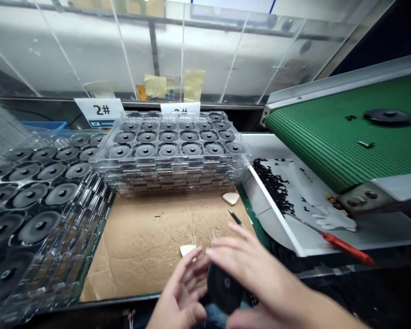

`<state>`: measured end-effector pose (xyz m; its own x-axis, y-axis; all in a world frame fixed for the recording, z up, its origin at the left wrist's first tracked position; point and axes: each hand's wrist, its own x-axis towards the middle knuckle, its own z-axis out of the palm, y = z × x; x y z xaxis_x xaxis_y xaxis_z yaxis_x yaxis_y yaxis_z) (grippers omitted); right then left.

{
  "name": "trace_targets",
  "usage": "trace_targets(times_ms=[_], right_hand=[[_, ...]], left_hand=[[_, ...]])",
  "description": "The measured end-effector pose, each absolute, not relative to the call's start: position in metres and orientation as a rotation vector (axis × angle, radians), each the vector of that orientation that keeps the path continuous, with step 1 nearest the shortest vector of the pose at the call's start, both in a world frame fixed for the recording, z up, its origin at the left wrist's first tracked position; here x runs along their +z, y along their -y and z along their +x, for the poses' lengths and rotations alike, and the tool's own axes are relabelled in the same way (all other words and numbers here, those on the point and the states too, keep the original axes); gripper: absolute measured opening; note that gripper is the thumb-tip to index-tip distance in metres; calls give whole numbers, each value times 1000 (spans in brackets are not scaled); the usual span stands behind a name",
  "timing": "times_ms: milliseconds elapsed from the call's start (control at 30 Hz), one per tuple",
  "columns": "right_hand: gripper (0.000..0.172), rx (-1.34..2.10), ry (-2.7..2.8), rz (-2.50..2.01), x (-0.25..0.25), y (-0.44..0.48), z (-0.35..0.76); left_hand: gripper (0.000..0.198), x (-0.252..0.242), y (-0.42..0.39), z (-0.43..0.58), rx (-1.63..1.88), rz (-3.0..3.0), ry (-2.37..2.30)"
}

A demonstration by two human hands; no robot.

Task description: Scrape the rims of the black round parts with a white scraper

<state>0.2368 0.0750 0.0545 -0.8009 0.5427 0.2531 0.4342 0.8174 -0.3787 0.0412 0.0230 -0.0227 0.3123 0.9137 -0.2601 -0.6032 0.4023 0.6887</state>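
Observation:
Both my hands meet at the bottom middle, over the near edge of a brown cardboard sheet (pixel 147 237). Between them is a round black disc part (pixel 223 288). My left hand (pixel 183 292) curls its fingers against the disc's left side. My right hand (pixel 256 278) lies over the disc's right side with its fingers stretched out and blurred by motion. A small cream wedge-shaped piece (pixel 187 249) lies just beyond my left fingertips.
Clear trays stacked with black discs (pixel 171 146) stand behind the cardboard; another stack of trays (pixel 34 201) is at left. A second cream piece (pixel 230 198) and a pen (pixel 235 217) lie nearby. At right are a white tray (pixel 281 219), a red-handled tool (pixel 345 246) and a green conveyor belt (pixel 329 132) carrying a disc (pixel 387 117).

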Motion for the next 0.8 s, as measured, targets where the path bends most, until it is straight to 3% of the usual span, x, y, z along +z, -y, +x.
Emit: trace_targets(times_ms=[133,267,433,667,800], right_hand=[[55,597,2296,-887,-12,-29,214],[65,606,2101,-1211,-38,-11,194],[36,383,2106,-1570,-66,-24,173],[34,458,2177,-1491,-109,-57,163],[29,568,2134,-1441,-91,-83,160]], left_hand=[[69,-34,-15,44,891,411,-587],[60,-45,-14,20,825,217,-663],[46,-42,-13,-12,1036,8,-761],[37,-36,-7,-38,1233,-138,-701],[41,-32,-5,-41,1270,-110,-729]])
